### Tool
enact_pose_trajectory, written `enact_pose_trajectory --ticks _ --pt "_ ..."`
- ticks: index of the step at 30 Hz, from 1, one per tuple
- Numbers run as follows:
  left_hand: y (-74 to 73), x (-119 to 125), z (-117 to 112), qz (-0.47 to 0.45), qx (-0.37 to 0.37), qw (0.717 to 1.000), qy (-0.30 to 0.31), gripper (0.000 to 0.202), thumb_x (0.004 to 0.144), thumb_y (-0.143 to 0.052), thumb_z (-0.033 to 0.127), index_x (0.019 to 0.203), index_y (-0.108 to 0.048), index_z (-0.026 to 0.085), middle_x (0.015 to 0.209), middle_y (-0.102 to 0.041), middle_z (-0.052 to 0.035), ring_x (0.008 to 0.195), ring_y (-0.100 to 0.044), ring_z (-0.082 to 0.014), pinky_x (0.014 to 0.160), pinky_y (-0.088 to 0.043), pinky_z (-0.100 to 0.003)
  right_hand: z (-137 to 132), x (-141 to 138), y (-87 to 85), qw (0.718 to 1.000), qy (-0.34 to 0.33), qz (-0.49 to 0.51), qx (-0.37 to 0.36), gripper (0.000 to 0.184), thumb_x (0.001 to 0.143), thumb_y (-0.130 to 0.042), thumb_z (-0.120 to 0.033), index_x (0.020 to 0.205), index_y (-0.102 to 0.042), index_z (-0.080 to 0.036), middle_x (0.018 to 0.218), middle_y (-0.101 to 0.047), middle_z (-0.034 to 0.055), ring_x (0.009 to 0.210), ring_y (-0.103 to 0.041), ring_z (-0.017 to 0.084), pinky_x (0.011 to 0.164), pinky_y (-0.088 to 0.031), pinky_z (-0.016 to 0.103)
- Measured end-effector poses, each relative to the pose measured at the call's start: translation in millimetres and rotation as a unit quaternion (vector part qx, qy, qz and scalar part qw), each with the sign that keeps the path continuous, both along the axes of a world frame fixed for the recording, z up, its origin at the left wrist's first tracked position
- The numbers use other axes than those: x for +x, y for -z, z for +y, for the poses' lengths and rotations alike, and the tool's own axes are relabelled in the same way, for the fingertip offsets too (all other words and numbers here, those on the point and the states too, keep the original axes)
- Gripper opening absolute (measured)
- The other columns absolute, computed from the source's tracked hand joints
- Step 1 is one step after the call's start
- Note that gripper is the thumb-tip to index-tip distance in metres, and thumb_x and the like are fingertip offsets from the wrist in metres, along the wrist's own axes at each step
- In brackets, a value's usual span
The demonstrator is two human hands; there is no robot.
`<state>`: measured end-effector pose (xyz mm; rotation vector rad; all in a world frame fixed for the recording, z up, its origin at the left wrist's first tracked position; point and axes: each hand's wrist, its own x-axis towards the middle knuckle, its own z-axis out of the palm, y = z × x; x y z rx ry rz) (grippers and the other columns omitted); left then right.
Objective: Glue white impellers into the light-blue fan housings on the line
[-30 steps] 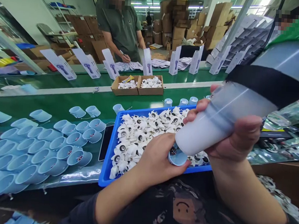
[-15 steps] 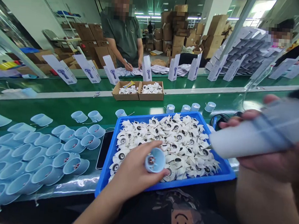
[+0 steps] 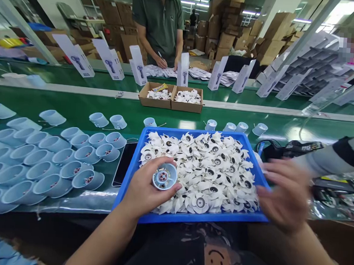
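From the head camera, a blue cup [image 3: 165, 184] is grasped by the left hand [image 3: 144, 188] over a tray [image 3: 201, 220] of white impellers [image 3: 200, 202]; the blurred right hand [image 3: 288, 192] is seen unclenched, apparently empty. Presumably light, stiff and smooth, the cup is best gripped around its outer wall.

Cool, fairly even indoor light covered the scene, with thin white ceiling strip lights [image 3: 201, 5] glowing far beyond the hands and a washed-out bright patch high past the right hand [image 3: 284, 192]. That hand was smeared by motion blur; the left hand [image 3: 141, 186] and the pale-blue round plastic cup [image 3: 164, 176] it held looked crisper. White glare spotted the glossy green belt [image 3: 178, 118] beyond both hands. Between the forearms, a black printed shirt [image 3: 181, 250] sank into shadow. Light-blue plastic cups [image 3: 50, 184] far left of the left hand appeared stretched toward the edge.
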<state>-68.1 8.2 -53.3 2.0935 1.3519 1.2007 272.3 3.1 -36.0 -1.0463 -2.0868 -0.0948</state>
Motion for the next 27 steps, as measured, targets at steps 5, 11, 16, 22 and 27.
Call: enact_pose_trajectory --ticks 5,11,16,22,27 --pt "1.8 -3 0 0.024 -0.011 1.0 -0.013 0.047 0.077 -0.079 0.037 0.118 -0.059 0.025 0.112 -0.07 -0.0057 0.104 -0.067 -0.0261 0.094 -0.053 -0.043 46 -51 11.8 0.964 -0.035 -0.221 -0.146 0.032 0.098 -0.046 -0.015 0.127 -0.057 -0.024 0.134 -0.057 0.0036 0.125 -0.049 0.025 0.112 -0.036 0.051" --pt "3.6 -6 3 0.031 -0.022 0.999 -0.012 0.049 0.078 -0.078 0.039 0.12 -0.058 0.025 0.115 -0.069 -0.0068 0.108 -0.066 -0.0274 0.095 -0.052 -0.045 84 -70 8.4 0.928 -0.009 -0.301 -0.219 0.048 0.084 -0.052 0.003 0.124 -0.064 -0.02 0.127 -0.062 0.0069 0.119 -0.053 0.028 0.106 -0.043 0.046" --pt "2.9 -7 2 0.032 -0.02 0.999 0.003 0.047 0.079 -0.077 0.039 0.119 -0.058 0.024 0.116 -0.069 -0.0072 0.107 -0.066 -0.0275 0.094 -0.053 -0.045 79 -69 4.2 0.914 0.022 -0.317 -0.253 0.049 0.079 -0.049 0.006 0.118 -0.065 -0.017 0.115 -0.063 0.0115 0.109 -0.058 0.029 0.097 -0.048 0.045" --pt "2.3 -8 1 0.038 -0.026 0.999 0.016 0.047 0.079 -0.077 0.04 0.12 -0.058 0.026 0.116 -0.068 -0.0067 0.108 -0.066 -0.0274 0.094 -0.054 -0.046 80 -54 7.1 0.912 0.076 -0.284 -0.287 0.033 0.094 -0.05 -0.013 0.125 -0.06 -0.018 0.121 -0.061 0.0104 0.113 -0.056 0.027 0.101 -0.046 0.043" --pt "3.2 -8 3 0.045 -0.024 0.999 0.017 0.046 0.079 -0.076 0.04 0.118 -0.058 0.025 0.115 -0.069 -0.0067 0.108 -0.066 -0.0277 0.095 -0.053 -0.047 79 -52 4.9 0.904 0.099 -0.28 -0.307 0.024 0.097 -0.054 -0.026 0.117 -0.067 -0.025 0.12 -0.063 0.0055 0.112 -0.056 0.029 0.099 -0.045 0.05"
